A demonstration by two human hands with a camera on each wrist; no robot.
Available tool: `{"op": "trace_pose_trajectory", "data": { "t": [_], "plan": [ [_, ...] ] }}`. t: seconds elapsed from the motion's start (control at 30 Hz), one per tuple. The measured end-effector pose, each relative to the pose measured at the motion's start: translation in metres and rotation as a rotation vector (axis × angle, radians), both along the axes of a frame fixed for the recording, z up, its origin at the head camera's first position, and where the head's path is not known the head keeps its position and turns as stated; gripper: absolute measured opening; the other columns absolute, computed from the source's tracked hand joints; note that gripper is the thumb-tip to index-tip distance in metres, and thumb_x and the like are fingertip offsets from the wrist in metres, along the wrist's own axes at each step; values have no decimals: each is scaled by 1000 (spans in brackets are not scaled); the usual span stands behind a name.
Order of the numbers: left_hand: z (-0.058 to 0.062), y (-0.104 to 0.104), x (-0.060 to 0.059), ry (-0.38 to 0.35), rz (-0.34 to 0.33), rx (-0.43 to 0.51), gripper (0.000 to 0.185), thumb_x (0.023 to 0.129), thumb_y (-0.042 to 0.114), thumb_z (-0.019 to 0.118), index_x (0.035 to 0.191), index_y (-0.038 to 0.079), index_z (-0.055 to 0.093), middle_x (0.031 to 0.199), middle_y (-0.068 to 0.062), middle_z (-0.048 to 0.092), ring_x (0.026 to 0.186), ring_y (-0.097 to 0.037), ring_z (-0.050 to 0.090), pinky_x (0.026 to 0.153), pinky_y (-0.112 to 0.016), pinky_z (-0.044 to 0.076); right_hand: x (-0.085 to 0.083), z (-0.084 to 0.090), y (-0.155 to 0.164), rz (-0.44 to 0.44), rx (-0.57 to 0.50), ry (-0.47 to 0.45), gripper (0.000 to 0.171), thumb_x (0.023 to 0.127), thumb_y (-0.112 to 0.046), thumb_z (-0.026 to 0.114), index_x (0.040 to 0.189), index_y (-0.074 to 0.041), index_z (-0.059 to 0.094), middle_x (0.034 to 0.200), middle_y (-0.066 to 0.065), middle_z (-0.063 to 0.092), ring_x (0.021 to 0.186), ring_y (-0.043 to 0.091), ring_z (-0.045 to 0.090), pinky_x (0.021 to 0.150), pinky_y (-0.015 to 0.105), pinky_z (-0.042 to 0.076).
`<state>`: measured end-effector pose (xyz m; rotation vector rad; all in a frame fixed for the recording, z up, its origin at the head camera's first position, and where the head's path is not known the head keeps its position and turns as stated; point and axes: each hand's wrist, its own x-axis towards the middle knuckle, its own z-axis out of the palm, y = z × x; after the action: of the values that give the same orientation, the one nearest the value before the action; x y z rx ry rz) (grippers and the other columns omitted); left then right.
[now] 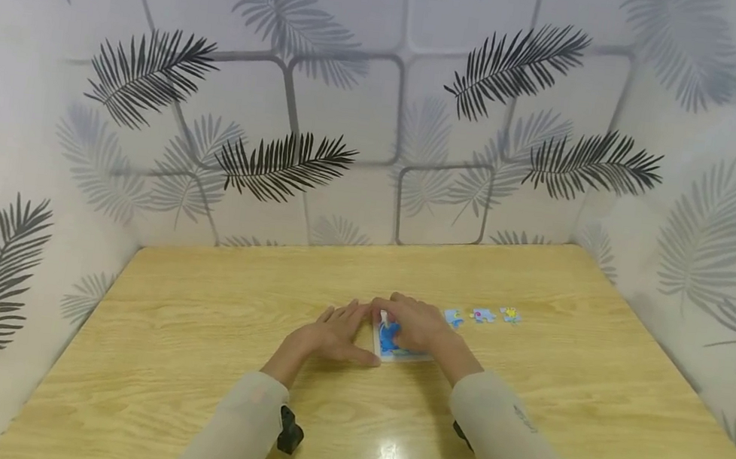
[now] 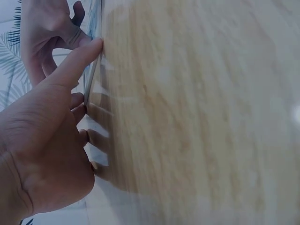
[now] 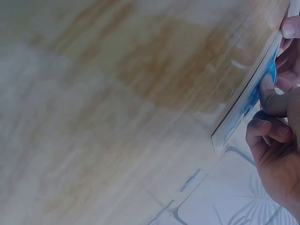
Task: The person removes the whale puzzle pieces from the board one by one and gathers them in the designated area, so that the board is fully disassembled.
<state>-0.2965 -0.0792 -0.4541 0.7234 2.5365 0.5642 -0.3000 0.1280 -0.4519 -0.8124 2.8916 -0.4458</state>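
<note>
Right grip [image 1: 413,324]: fingers curled down onto the small flat jigsaw board with a blue picture and white border [image 1: 389,340], fingertips [image 3: 268,89] pressing its face; in the right wrist view one fingertip sits at the board's far edge and two more bend onto the blue print. Can't tell if a loose piece is under them.

Left grip [image 1: 335,336]: spread, fingers straight, lying flat on the desk just beside the board's left edge. Left wrist view shows the index finger [image 2: 75,63] straight against the thin board edge [image 2: 91,79], other fingers loosely tucked below it. It is bracing the board rather than pinching it.

Near to far:
- Both pale beige sleeves come in from the near desk edge; a black wrist-camera mount [image 1: 289,429] hangs under the left forearm, and a bit of another shows under the right.
- Glossy light wooden desk [image 1: 193,331], with a lamp glare patch near its front edge, centre.
- Board lies flat around the middle of the desk, mostly covered by the right hand.
- Just right of the right hand, a row of three small loose jigsaw pieces running toward the right desk edge: blue piece [image 1: 454,317] almost touching the hand, blue-and-pink piece [image 1: 483,315] next, yellow-and-blue piece [image 1: 510,315] last. Each is apart from its neighbour.
- White wall panels printed with grey and black palm leaves [image 1: 280,163] enclose the far, left and right desk edges.
</note>
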Motion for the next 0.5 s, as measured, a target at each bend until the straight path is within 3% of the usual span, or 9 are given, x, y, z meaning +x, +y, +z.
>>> {"op": "trace_pose_trajectory", "data": {
  "t": [0.3,0.5],
  "plan": [
    [-7,-6,-1,8,-2,74,96,94,57,69,167,21,17,174,-16,6,161,-33,-3,127,-56,-7,2,-3,1,25,-17,58,52,89,1,77,129,-29,61,106,1,57,80,19,56,66,34,51],
    [-11,-7,-2,14,-5,97,88,95,55,70,163,23,24,174,-15,7,161,-33,-3,127,-57,-8,3,-5,5,18,-54,29,50,90,2,73,129,-28,62,108,1,57,81,18,55,67,35,51]
  ]
}}
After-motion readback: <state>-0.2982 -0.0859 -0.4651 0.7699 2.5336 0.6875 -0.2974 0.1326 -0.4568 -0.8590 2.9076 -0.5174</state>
